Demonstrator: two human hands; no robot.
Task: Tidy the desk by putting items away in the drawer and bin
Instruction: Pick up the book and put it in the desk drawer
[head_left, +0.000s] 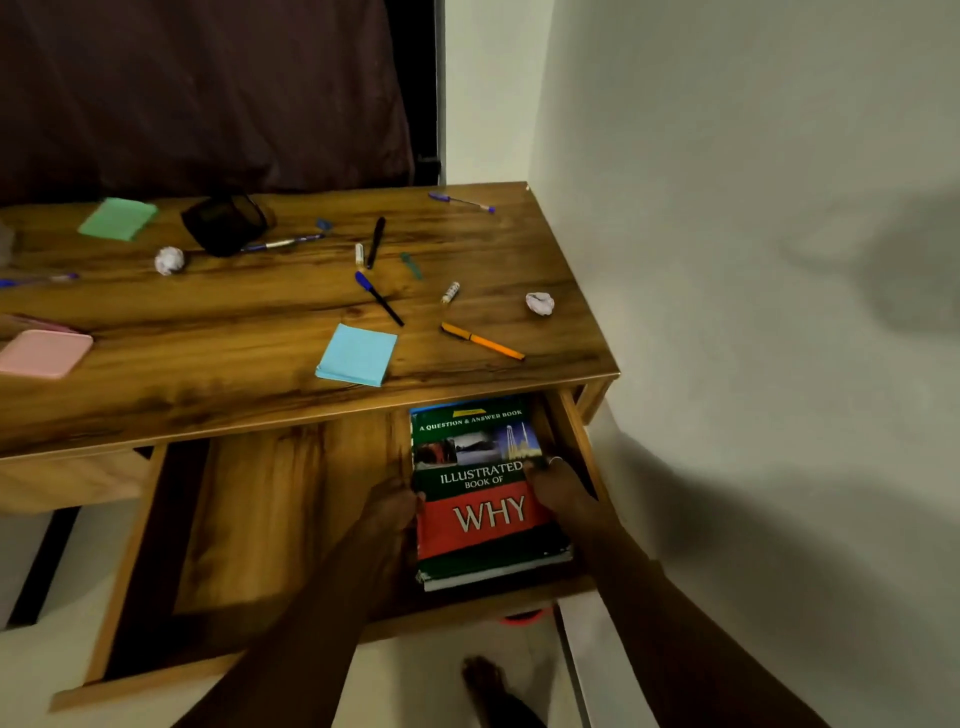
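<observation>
Book (483, 499) with a green and red cover is held flat at the right end of the open drawer (249, 519), lower centre of the frame. Its left edge is clasped by the left grip (387, 512), its right edge by the right grip (558, 488). An orange pen (483, 341) is seen on the bench (234, 322) above.

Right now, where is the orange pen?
In the head view, the orange pen lies near the front right edge of the desk, right of the blue sticky pad.
</observation>
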